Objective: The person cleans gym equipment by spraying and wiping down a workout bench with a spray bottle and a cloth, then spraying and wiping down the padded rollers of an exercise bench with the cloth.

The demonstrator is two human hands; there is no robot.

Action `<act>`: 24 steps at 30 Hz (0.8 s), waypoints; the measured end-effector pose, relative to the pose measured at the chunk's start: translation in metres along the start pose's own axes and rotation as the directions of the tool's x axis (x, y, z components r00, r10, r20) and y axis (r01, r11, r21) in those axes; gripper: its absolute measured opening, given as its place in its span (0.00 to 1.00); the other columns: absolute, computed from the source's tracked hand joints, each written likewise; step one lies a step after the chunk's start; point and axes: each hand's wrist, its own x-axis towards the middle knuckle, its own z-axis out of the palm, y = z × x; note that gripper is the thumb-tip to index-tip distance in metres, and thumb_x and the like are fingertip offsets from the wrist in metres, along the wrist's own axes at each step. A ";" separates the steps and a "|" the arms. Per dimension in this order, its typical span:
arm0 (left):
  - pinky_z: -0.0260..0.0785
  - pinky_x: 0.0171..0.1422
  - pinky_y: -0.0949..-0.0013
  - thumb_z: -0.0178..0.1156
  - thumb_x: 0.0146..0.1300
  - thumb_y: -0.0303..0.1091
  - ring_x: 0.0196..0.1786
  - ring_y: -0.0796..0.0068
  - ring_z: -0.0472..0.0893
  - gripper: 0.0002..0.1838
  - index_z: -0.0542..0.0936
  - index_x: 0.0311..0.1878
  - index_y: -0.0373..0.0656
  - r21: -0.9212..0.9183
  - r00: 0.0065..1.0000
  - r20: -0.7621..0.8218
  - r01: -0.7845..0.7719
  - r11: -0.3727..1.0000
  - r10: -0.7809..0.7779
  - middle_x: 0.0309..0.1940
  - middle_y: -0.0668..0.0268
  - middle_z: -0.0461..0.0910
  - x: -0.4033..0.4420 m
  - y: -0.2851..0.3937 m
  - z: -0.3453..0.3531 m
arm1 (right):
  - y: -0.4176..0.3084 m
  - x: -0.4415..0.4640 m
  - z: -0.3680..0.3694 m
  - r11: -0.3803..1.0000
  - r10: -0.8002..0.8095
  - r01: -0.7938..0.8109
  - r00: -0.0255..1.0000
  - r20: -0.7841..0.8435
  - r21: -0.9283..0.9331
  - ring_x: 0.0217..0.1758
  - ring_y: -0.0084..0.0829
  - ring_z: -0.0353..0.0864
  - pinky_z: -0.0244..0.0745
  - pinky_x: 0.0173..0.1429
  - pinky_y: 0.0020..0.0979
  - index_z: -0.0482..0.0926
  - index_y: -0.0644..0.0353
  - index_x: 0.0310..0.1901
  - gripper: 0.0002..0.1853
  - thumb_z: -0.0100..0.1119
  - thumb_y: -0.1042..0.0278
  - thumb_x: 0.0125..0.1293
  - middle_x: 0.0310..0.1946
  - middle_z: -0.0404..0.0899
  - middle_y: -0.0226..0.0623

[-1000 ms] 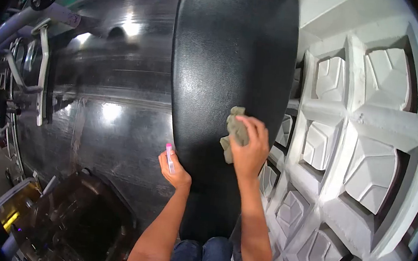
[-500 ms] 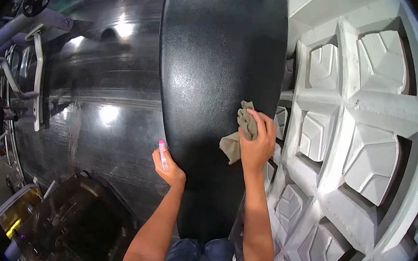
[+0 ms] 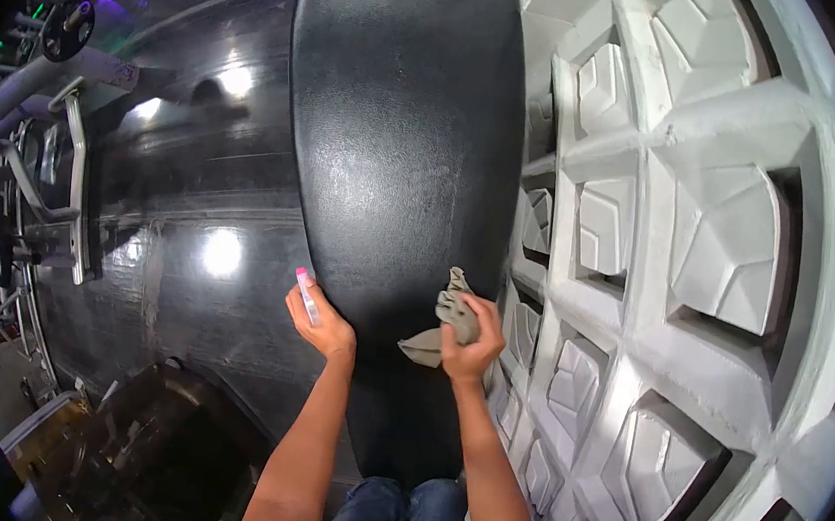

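Observation:
A long black padded bench (image 3: 397, 158) stretches away from my legs. My right hand (image 3: 475, 341) grips a crumpled grey-green cloth (image 3: 455, 309) against the bench near its right edge, and a flap of the cloth spreads out to the left. At the bench's left edge my left hand (image 3: 321, 322) is closed around a small clear bottle with a pink top (image 3: 308, 295), which points up and away from me.
On the right stands a white wall panel (image 3: 641, 232) with raised geometric blocks in a grid. Metal gym equipment (image 3: 76, 157) is at the far left over a dark, shiny floor (image 3: 194, 289). A dark glossy object (image 3: 159, 437) lies at the lower left.
The cloth and my right hand have moved down the bench, closer to my body. My left hand still holds the bottle. The whole view has shifted, with the bench now further left.

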 end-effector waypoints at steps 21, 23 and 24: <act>0.68 0.23 0.71 0.58 0.65 0.52 0.16 0.75 0.76 0.24 0.87 0.33 0.37 0.257 0.390 0.849 0.286 0.923 -0.357 0.21 0.64 0.84 0.011 0.059 -0.043 | 0.009 -0.011 0.017 0.942 -0.196 0.163 0.976 -0.089 -0.293 0.46 0.41 0.85 0.83 0.46 0.39 0.83 0.48 0.51 0.23 0.59 0.43 0.61 0.49 0.83 0.34; 0.68 0.19 0.70 0.57 0.66 0.51 0.16 0.74 0.77 0.26 0.86 0.37 0.33 0.315 0.234 0.893 0.285 0.905 -0.385 0.20 0.61 0.84 0.013 0.059 -0.029 | 0.008 -0.012 0.016 0.960 -0.143 0.119 0.986 -0.080 -0.254 0.48 0.46 0.85 0.81 0.50 0.41 0.83 0.54 0.50 0.23 0.61 0.52 0.54 0.47 0.83 0.41; 0.68 0.19 0.70 0.57 0.66 0.51 0.16 0.74 0.77 0.26 0.86 0.37 0.33 0.312 0.230 0.896 0.286 0.906 -0.381 0.20 0.61 0.84 0.015 0.063 -0.024 | 0.007 -0.013 0.015 0.958 -0.146 0.120 0.986 -0.082 -0.259 0.48 0.46 0.85 0.81 0.50 0.41 0.83 0.54 0.50 0.23 0.61 0.52 0.54 0.47 0.83 0.41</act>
